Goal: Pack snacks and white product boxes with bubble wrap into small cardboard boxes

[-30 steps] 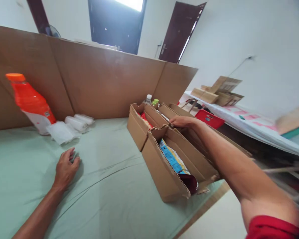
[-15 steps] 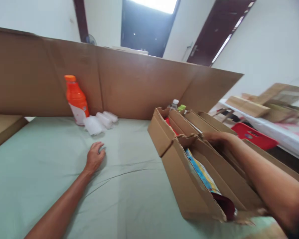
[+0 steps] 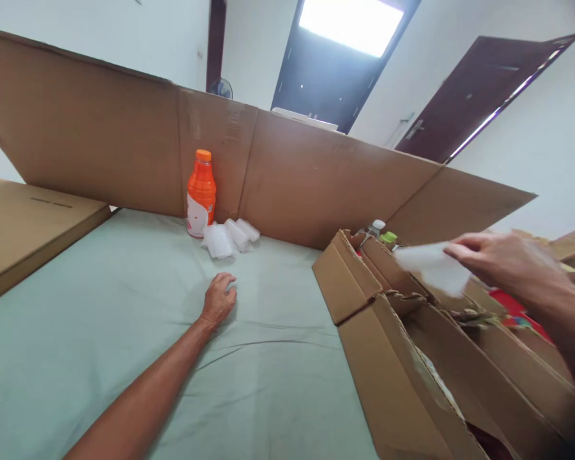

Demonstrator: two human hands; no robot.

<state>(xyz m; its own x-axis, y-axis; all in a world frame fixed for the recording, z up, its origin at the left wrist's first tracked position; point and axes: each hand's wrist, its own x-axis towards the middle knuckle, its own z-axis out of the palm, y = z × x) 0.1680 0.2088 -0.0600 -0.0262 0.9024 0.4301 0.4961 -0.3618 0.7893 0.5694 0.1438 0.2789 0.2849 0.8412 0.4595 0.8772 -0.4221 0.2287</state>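
My right hand (image 3: pixel 503 259) is raised over the divided cardboard boxes (image 3: pixel 347 275). It pinches a whitish translucent piece of bubble wrap (image 3: pixel 434 265), blurred by motion. On the green-covered table (image 3: pixel 287 396) rests my left hand (image 3: pixel 219 300), its fingers loosely bent and the thumb apart, holding nothing. Beyond it, several rolled pieces of bubble wrap (image 3: pixel 219 241) lie in front of an upright orange bottle (image 3: pixel 202 191) with a white label.
A tall cardboard panel (image 3: pixel 311 172) stands along the table's back. At left lies a flat cardboard box (image 3: pixel 38 223). A white-capped bottle (image 3: pixel 376 226) and a green cap (image 3: pixel 388 237) show behind the divided boxes.
My right hand has risen out of the boxes with the bubble wrap in it. My left hand stays on the table. The view has swung left.
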